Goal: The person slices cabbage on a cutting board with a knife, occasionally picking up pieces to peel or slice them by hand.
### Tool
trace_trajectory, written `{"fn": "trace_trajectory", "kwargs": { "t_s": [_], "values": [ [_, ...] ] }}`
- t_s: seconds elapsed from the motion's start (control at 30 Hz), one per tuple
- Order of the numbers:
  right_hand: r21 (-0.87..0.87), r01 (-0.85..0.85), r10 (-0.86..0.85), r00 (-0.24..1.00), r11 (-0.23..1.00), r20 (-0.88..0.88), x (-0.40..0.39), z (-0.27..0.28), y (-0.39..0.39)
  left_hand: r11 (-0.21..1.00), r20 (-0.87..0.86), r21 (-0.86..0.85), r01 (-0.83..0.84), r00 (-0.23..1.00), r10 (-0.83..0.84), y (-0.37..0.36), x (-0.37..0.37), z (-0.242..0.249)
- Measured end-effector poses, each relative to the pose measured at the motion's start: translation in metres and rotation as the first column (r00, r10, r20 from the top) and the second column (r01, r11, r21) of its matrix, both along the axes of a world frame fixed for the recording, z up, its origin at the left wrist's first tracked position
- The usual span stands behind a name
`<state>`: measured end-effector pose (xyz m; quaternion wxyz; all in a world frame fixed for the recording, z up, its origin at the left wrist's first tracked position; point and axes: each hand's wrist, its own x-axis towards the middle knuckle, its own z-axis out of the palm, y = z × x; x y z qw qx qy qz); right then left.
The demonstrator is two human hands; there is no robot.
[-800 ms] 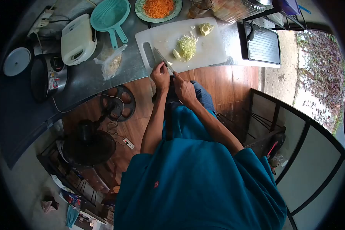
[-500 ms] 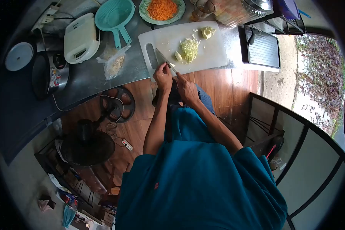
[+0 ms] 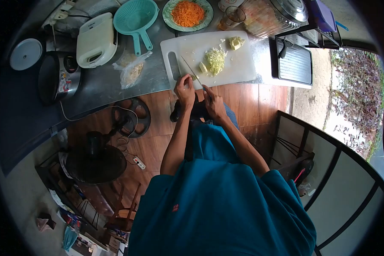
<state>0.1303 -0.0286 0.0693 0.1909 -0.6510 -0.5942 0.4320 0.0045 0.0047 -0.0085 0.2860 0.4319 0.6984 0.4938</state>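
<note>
Hands meet at the near edge of a white board (image 3: 240, 70), where a person in a teal shirt (image 3: 217, 200) works with a knife (image 3: 195, 73). The right hand (image 3: 213, 104), just off the board's near edge, is closed around the knife's handle; the blade slants out over the board, its tip near the slot at the board's left end. Whether the blade touches the board cannot be told. The left hand (image 3: 184, 90), at the board's near left corner, is pinched narrow, a small pale-green piece (image 3: 193, 78) at its fingertips, beside the blade. On the board, a mound of shredded cabbage (image 3: 216, 60) lies right of centre, with a wedge (image 3: 203, 67) just to its left and a larger chunk (image 3: 236, 42) near the far right corner. Beyond the board sit a plate (image 3: 168, 19) of grated carrot (image 3: 187, 13) and a glass (image 3: 232, 19). A clear bag (image 3: 131, 74) lies left of the board, a turquoise colander (image 3: 135, 20) beyond its far left corner, and a black griddle (image 3: 295, 62) to its right.
</note>
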Motion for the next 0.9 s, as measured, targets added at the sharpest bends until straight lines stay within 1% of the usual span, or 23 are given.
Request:
{"fn": "trace_trajectory", "kwargs": {
  "t_s": [0.07, 0.13, 0.2, 0.27, 0.3, 0.33, 0.37, 0.4, 0.43, 0.47, 0.5, 0.53, 0.6, 0.63, 0.67, 0.7, 0.73, 0.77, 0.8, 0.87, 0.9],
  "values": [
    [-0.063, 0.036, -0.037, 0.999, 0.997, -0.018, -0.002, 0.004, -0.001, 1.000, 0.002, 0.023, 0.002, 1.000, -0.002, 0.001, 0.001, 0.005],
    [-0.042, 0.055, -0.057, 0.997, 0.998, -0.052, -0.006, 0.004, -0.002, 0.999, 0.000, 0.044, 0.002, 1.000, -0.002, 0.001, -0.002, 0.009],
    [-0.019, 0.077, -0.079, 0.993, 0.997, -0.087, -0.009, 0.007, 0.000, 0.996, -0.137, 0.028, 0.086, 0.987, -0.082, 0.005, -0.005, 0.011],
    [-0.062, 0.158, -0.163, 0.983, 0.985, -0.087, -0.011, 0.013, 0.005, 0.992, -0.126, 0.036, 0.118, 0.986, -0.113, 0.005, -0.008, 0.014],
    [-0.062, 0.160, -0.165, 0.982, 0.985, -0.088, -0.010, 0.008, 0.005, 0.988, -0.113, 0.042, 0.149, 0.983, -0.143, 0.005, -0.010, 0.016],
    [-0.007, 0.168, -0.168, 0.982, 0.986, -0.082, -0.010, 0.002, 0.008, 0.988, -0.114, 0.042, 0.151, 0.983, -0.145, 0.004, -0.011, 0.017],
    [0.047, 0.173, -0.169, 0.983, 0.984, -0.077, -0.009, -0.005, 0.009, 0.979, -0.130, 0.043, 0.200, 0.973, -0.193, 0.003, -0.013, 0.019],
    [0.046, 0.175, -0.171, 0.982, 0.984, -0.078, -0.009, -0.005, 0.013, 0.968, -0.147, 0.043, 0.248, 0.960, -0.239, 0.002, -0.014, 0.020],
    [0.020, 0.169, -0.168, 0.985, 0.985, -0.039, -0.008, -0.005, 0.017, 0.967, -0.149, 0.044, 0.250, 0.959, -0.241, 0.002, -0.014, 0.022],
    [-0.006, 0.164, -0.164, 0.987, 0.987, 0.002, -0.007, -0.004, 0.020, 0.962, -0.090, -0.003, 0.272, 0.958, -0.271, 0.002, -0.014, 0.023],
    [-0.006, 0.163, -0.163, 0.987, 0.987, 0.000, -0.007, -0.004, 0.021, 0.954, -0.031, -0.050, 0.294, 0.955, -0.296, 0.003, -0.014, 0.025],
    [0.005, 0.157, -0.157, 0.988, 0.988, 0.006, -0.007, -0.004, 0.022, 0.955, -0.033, -0.051, 0.293, 0.955, -0.294, 0.004, -0.014, 0.028],
    [0.014, 0.150, -0.151, 0.988, 0.989, 0.013, -0.005, -0.009, 0.020, 0.950, -0.242, 0.007, 0.313, 0.922, -0.302, 0.008, -0.011, 0.027],
    [0.066, 0.167, -0.167, 0.986, 0.984, 0.004, -0.004, -0.015, 0.017, 0.950, -0.240, 0.006, 0.312, 0.923, -0.302, 0.010, -0.011, 0.024],
    [0.117, 0.181, -0.181, 0.983, 0.977, -0.008, -0.003, -0.020, 0.015, 0.940, -0.287, -0.012, 0.342, 0.899, -0.331, 0.012, -0.011, 0.021],
    [0.118, 0.177, -0.178, 0.984, 0.977, -0.009, -0.003, -0.018, 0.013, 0.929, -0.333, -0.032, 0.370, 0.872, -0.358, 0.013, -0.012, 0.018],
    [0.094, 0.185, -0.183, 0.983, 0.978, -0.033, -0.001, -0.015, 0.010, 0.930, -0.333, -0.029, 0.368, 0.873, -0.356, 0.012, -0.012, 0.015],
    [0.072, 0.194, -0.191, 0.980, 0.978, -0.057, 0.001, -0.012, 0.007, 0.948, -0.276, -0.040, 0.317, 0.908, -0.315, 0.011, -0.010, 0.012],
    [0.075, 0.196, -0.192, 0.980, 0.978, -0.056, 0.004, -0.010, 0.005, 0.962, -0.220, -0.054, 0.267, 0.937, -0.272, 0.011, -0.009, 0.013],
    [-0.034, 0.140, -0.141, 0.990, 0.990, -0.017, 0.006, -0.008, -0.001, 0.968, -0.207, -0.055, 0.245, 0.946, -0.251, 0.008, -0.010, 0.014],
    [-0.035, 0.141, -0.142, 0.990, 0.989, -0.017, 0.006, -0.010, -0.004, 0.974, -0.194, -0.056, 0.221, 0.954, -0.228, 0.007, -0.010, 0.015]
  ]
}}
